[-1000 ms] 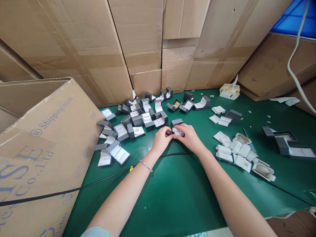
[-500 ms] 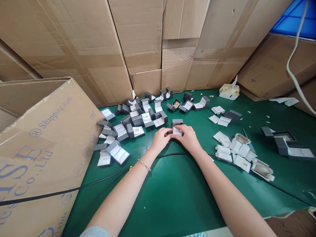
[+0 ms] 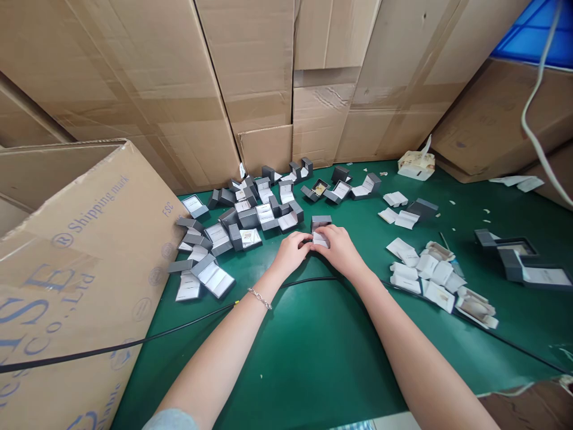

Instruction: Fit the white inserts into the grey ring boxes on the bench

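An opened small grey jewelry box with a white insert stands on the green table between my hands. My left hand is closed, its fingertips at the box's left front edge. From the right, my right hand grips the box, with the fingers at the insert and the side wall. The fingers partly hide the insert and the lower part of the box. Left of my hands lie several similar opened grey boxes with white inserts.
Loose white inserts lie in a pile at the right, and open grey boxes lie beyond it. A black cable crosses the table under my forearms. A large carton stands at the left; stacked cartons wall off the back.
Both hands stay at the same box. My right fingers have shifted very slightly at the insert; nothing else has visibly moved.
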Available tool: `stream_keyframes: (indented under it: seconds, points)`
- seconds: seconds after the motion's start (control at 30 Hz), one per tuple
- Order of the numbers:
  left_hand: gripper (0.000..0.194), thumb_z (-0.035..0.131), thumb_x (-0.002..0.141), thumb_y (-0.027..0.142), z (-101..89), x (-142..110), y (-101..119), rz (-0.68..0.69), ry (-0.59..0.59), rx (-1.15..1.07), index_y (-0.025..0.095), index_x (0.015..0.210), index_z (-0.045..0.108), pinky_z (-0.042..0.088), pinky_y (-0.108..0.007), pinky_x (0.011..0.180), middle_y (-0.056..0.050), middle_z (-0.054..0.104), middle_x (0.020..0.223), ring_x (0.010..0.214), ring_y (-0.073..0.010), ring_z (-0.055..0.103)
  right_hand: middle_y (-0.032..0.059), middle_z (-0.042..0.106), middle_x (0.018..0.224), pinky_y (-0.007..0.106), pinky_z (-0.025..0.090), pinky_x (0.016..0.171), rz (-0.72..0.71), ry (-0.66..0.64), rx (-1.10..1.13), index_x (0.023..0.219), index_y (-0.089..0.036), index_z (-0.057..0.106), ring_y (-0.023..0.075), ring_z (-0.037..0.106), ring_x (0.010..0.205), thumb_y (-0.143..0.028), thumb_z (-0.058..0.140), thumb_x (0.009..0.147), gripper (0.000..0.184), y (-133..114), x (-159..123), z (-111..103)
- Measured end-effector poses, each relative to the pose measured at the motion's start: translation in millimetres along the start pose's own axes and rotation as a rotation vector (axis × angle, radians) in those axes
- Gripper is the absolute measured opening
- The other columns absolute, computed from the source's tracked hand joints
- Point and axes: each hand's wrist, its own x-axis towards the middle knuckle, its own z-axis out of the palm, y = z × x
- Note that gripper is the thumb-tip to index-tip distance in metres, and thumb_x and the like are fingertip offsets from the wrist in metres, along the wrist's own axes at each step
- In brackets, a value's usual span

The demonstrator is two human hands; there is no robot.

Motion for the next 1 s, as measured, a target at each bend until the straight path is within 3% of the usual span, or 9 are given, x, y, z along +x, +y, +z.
stream_keyframes:
  seconds: [0.3,0.53,0.8,0.9,1.0]
  points:
    - [0.019,0.050,0.080,0.017,2.4,0.5,-3.0,0.012,0.025,0.043,0.018,0.094,0.062,0.052,-0.026,0.070,-0.005,0.063,0.100,0.069,-0.0116,0.060,0.0088,0.060,0.104,0.040,0.043,0.083,-0.062,-0.038,-0.060,0.106,-0.018,0.059,0.0259,0.048,0.096,-0.038,0.055,0.081,0.032,-0.9,-0.6,-3.2]
    - [0.031,0.049,0.080,0.013,3.5,0.3,-4.1,0.028,0.038,0.032,0.020,0.109,0.058,0.052,-0.026,0.071,-0.006,0.061,0.104,0.072,-0.0118,0.060,0.0105,0.053,0.112,0.041,0.044,0.083,-0.102,-0.023,-0.171,0.111,-0.021,0.059,0.0257,0.051,0.094,-0.036,0.047,0.086,0.033,-7.1,-4.1,-4.1]
    - [0.031,0.044,0.086,0.016,2.3,0.1,-3.8,0.104,0.025,0.137,0.018,0.112,0.059,0.050,-0.028,0.080,-0.007,0.061,0.103,0.085,-0.0162,0.061,0.0128,0.058,0.102,0.038,0.043,0.082,-0.120,-0.081,-0.328,0.109,-0.016,0.061,0.0260,0.051,0.090,-0.034,0.047,0.086,0.033,-12.6,-1.9,-7.1]
    - [0.031,0.043,0.086,0.015,4.2,1.2,-7.0,0.144,0.026,0.192,0.018,0.110,0.061,0.048,-0.029,0.086,-0.007,0.061,0.101,0.090,-0.0167,0.060,0.0135,0.059,0.100,0.044,0.041,0.085,-0.105,-0.103,-0.392,0.112,-0.016,0.059,0.0273,0.052,0.092,-0.031,0.042,0.088,0.033,-19.7,-6.4,-5.6]
    - [0.033,0.042,0.084,0.012,5.5,1.7,-9.8,0.175,0.024,0.223,0.019,0.110,0.062,0.046,-0.029,0.089,-0.007,0.061,0.102,0.094,-0.0164,0.059,0.0151,0.058,0.110,0.053,0.035,0.092,-0.086,-0.082,-0.482,0.122,-0.016,0.051,0.0305,0.049,0.102,-0.027,0.042,0.087,0.038,-29.6,-15.6,2.5]
